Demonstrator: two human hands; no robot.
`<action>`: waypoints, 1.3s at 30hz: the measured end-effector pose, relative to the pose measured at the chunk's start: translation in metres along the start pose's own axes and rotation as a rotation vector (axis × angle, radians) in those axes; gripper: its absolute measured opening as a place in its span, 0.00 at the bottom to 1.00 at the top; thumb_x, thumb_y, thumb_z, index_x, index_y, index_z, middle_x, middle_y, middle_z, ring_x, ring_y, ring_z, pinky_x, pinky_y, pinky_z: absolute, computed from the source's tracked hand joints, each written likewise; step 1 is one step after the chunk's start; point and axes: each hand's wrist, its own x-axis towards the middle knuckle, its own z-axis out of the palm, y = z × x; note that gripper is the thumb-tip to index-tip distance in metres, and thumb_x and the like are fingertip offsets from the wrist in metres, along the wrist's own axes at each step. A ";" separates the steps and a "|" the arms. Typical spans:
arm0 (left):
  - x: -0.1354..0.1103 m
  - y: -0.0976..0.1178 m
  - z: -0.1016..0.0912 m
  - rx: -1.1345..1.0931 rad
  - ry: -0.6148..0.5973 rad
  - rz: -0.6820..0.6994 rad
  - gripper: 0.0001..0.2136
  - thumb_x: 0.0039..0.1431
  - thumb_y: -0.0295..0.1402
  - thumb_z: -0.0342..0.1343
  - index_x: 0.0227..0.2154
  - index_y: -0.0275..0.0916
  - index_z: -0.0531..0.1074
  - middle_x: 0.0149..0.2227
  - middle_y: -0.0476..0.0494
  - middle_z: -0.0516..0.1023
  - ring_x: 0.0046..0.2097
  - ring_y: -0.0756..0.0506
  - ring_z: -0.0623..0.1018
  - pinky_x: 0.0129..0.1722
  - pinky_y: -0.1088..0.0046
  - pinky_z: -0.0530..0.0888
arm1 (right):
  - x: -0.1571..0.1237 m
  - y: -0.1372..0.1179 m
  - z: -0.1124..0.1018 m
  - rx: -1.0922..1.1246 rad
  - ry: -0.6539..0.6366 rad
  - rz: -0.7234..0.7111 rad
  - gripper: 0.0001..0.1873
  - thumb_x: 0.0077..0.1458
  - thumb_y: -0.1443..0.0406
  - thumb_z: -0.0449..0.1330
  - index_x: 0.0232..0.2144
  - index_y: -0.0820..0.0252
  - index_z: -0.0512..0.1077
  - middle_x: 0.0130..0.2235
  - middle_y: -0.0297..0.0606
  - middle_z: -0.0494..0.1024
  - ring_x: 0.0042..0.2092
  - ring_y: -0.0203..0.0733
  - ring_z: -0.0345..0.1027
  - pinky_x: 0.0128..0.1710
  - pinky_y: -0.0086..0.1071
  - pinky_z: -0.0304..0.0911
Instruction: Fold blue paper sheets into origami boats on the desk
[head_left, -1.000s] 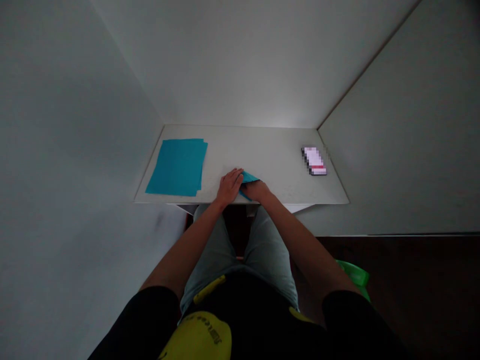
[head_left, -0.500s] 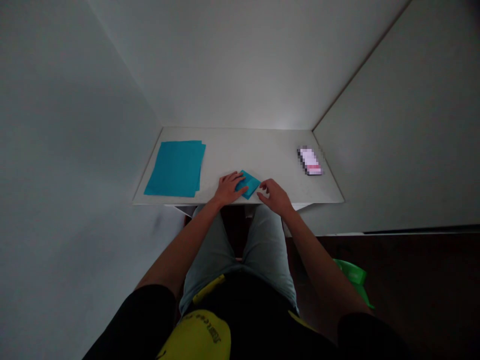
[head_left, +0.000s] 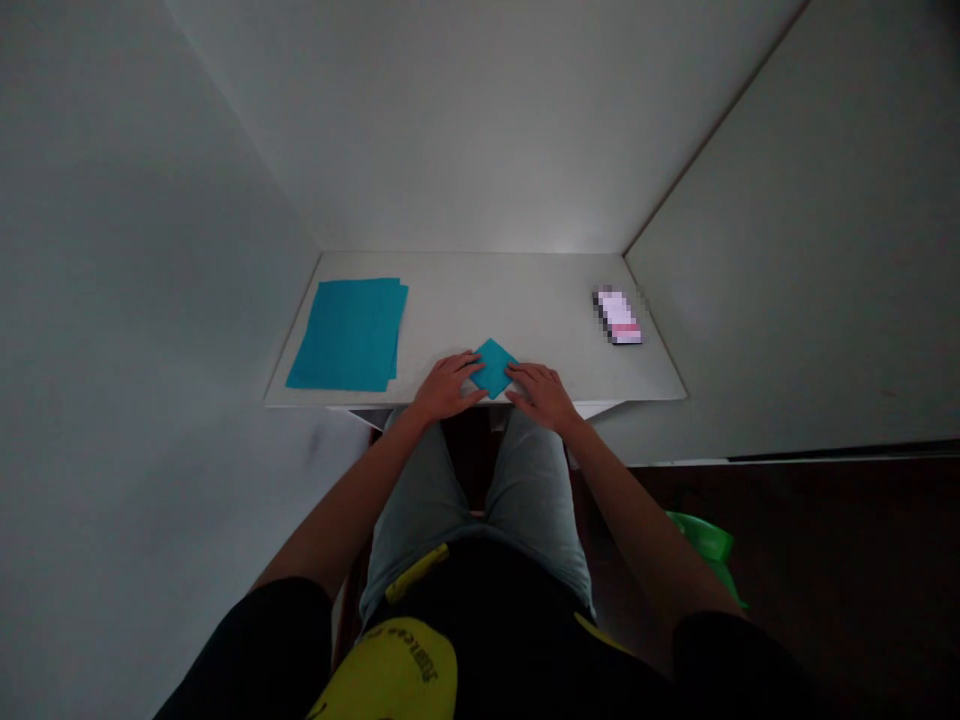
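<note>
A small folded piece of blue paper [head_left: 492, 367] lies as a diamond near the front edge of the white table. At its left corner is my left hand [head_left: 448, 387], fingers outstretched and thumb apart, with the fingertips on the paper's edge. My right hand [head_left: 544, 394] rests at the opposite corner, its fingers touching the paper there and its thumb spread toward the lower edge. Both hands are open and lie low over the tabletop.
Larger blue paper sheets [head_left: 348, 335] overlap on the left of the white table [head_left: 517, 290]. A phone [head_left: 618, 317] with a lit, blurred screen lies at the right. Walls border the table. Below right, a green plastic object [head_left: 703, 540] stands on the dark floor.
My left hand has slid left off the paper's middle to its left corner. My right hand has moved slightly left onto the right corner, its fingers now straighter. More of the paper's face shows.
</note>
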 end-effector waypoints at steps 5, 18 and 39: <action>-0.006 -0.005 -0.005 -0.117 0.018 0.030 0.25 0.62 0.44 0.67 0.61 0.42 0.77 0.64 0.36 0.79 0.67 0.36 0.77 0.72 0.49 0.67 | -0.003 0.007 0.000 0.062 0.042 0.000 0.27 0.70 0.50 0.60 0.63 0.58 0.74 0.63 0.50 0.77 0.63 0.56 0.68 0.64 0.47 0.59; 0.007 -0.003 0.002 -0.144 0.129 -0.184 0.20 0.71 0.41 0.57 0.62 0.44 0.76 0.55 0.38 0.84 0.56 0.37 0.82 0.63 0.53 0.75 | 0.018 0.001 0.009 0.155 0.160 0.247 0.25 0.73 0.59 0.53 0.67 0.59 0.70 0.53 0.46 0.81 0.46 0.47 0.76 0.53 0.41 0.68; -0.027 0.004 -0.004 -0.008 -0.120 0.100 0.22 0.72 0.33 0.53 0.65 0.48 0.74 0.70 0.42 0.74 0.74 0.39 0.68 0.76 0.47 0.58 | -0.013 0.002 -0.003 0.074 -0.061 -0.097 0.26 0.71 0.58 0.57 0.68 0.53 0.72 0.70 0.44 0.73 0.71 0.51 0.64 0.73 0.51 0.52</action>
